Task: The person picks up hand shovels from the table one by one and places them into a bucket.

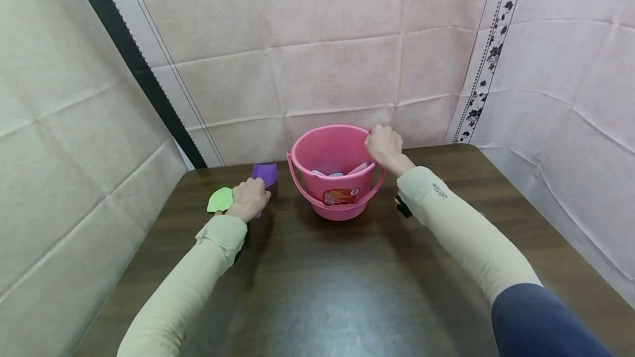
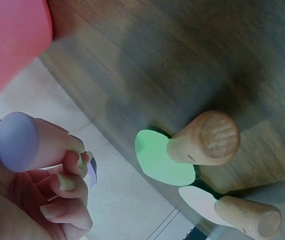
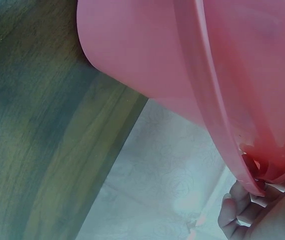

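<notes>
A purple toy shovel (image 1: 264, 174) is in my left hand (image 1: 248, 199), whose fingers curl round its handle (image 2: 16, 141); the blade points toward the far edge. My right hand (image 1: 384, 146) grips the rim of a pink bucket (image 1: 342, 211) on its right side, close to where the bail handle (image 3: 207, 85) joins it. The bucket stands upright, its bail hanging down in front. Inside it lie light blue and pink pieces (image 1: 359, 168), mostly hidden by the wall. Left of my left hand is a green shovel (image 2: 165, 160) with a wooden handle.
Beside the green shovel lies a whitish one (image 2: 202, 204), also wooden-handled, seen in the left wrist view. The dark wooden table (image 1: 317, 280) ends just behind the bucket. Pale cloth walls (image 1: 337, 59) stand behind and at both sides.
</notes>
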`<action>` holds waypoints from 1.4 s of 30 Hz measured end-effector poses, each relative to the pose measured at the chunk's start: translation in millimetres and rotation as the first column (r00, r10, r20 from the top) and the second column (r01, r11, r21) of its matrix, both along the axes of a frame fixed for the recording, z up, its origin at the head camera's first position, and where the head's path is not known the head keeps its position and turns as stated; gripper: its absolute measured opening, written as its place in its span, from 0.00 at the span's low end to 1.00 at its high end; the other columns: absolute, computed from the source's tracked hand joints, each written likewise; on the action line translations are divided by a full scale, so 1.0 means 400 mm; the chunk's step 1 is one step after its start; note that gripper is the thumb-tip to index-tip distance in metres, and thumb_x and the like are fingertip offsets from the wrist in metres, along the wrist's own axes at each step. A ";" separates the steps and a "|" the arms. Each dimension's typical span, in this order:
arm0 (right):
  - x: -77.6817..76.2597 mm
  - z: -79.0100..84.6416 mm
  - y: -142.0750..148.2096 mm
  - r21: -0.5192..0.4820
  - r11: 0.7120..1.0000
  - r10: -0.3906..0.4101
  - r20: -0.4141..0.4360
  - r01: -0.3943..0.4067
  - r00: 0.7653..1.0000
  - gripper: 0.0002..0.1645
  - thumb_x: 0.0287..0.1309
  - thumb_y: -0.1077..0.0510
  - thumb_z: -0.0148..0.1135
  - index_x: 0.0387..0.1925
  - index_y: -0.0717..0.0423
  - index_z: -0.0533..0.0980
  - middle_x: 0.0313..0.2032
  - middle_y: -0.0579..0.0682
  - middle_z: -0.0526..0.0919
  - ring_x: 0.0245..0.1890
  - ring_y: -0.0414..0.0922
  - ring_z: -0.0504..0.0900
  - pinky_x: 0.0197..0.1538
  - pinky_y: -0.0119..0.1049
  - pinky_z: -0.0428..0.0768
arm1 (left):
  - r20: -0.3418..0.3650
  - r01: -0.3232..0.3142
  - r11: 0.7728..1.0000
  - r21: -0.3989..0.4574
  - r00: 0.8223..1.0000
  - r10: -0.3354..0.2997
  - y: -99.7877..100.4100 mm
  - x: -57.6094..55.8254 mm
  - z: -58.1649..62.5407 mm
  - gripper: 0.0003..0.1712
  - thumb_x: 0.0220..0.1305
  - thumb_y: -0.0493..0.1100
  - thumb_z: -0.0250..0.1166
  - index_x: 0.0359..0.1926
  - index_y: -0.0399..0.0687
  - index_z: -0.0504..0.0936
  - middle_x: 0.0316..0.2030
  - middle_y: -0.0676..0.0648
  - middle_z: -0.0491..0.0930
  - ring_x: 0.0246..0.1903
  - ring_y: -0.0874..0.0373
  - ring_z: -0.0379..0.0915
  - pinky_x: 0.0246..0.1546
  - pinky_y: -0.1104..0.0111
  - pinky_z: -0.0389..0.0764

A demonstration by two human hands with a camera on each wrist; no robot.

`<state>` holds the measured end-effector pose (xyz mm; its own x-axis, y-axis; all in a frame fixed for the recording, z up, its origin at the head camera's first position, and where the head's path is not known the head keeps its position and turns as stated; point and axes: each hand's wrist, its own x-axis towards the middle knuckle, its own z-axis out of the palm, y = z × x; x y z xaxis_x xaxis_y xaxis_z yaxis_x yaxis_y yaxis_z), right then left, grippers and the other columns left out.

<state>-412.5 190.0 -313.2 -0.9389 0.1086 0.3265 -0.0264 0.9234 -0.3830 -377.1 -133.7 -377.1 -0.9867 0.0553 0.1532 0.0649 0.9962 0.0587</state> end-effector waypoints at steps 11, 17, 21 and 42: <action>0.001 0.005 0.000 -0.003 1.000 0.004 0.001 -0.004 1.000 0.14 0.60 0.54 0.43 0.28 0.53 0.75 0.27 0.53 0.77 0.29 0.50 0.77 0.34 0.46 0.72 | 0.017 0.011 1.000 0.001 1.000 -0.011 -0.003 0.004 -0.002 0.14 0.54 0.48 0.57 0.23 0.41 0.76 0.22 0.42 0.75 0.21 0.47 0.74 0.19 0.56 0.70; 0.003 0.006 0.001 -0.002 1.000 -0.008 0.003 0.008 1.000 0.15 0.60 0.54 0.43 0.30 0.53 0.75 0.29 0.55 0.78 0.31 0.51 0.78 0.36 0.48 0.72 | -0.009 0.023 1.000 -0.001 1.000 -0.023 -0.003 0.003 -0.001 0.13 0.53 0.48 0.57 0.23 0.41 0.77 0.23 0.40 0.76 0.22 0.46 0.74 0.19 0.56 0.70; 0.003 0.005 0.001 -0.004 1.000 -0.012 -0.004 0.012 1.000 0.14 0.59 0.54 0.43 0.29 0.54 0.75 0.31 0.56 0.78 0.32 0.53 0.78 0.36 0.49 0.72 | -0.006 0.021 1.000 -0.002 1.000 -0.021 -0.004 0.005 0.002 0.13 0.53 0.47 0.58 0.23 0.41 0.77 0.23 0.41 0.76 0.21 0.47 0.74 0.19 0.56 0.70; 0.007 0.001 0.003 -0.015 1.000 0.011 -0.024 -0.011 1.000 0.15 0.60 0.54 0.43 0.27 0.54 0.74 0.24 0.53 0.76 0.27 0.49 0.76 0.30 0.45 0.71 | 0.011 0.026 0.999 -0.021 1.000 -0.026 -0.009 0.008 -0.014 0.14 0.53 0.48 0.58 0.23 0.41 0.77 0.24 0.40 0.76 0.20 0.47 0.73 0.18 0.56 0.69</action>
<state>-409.7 191.3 -313.0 -0.9321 0.1032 0.3473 -0.0460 0.9172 -0.3958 -373.8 -137.2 -382.8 -0.9864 0.0837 0.1414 0.0899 0.9952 0.0384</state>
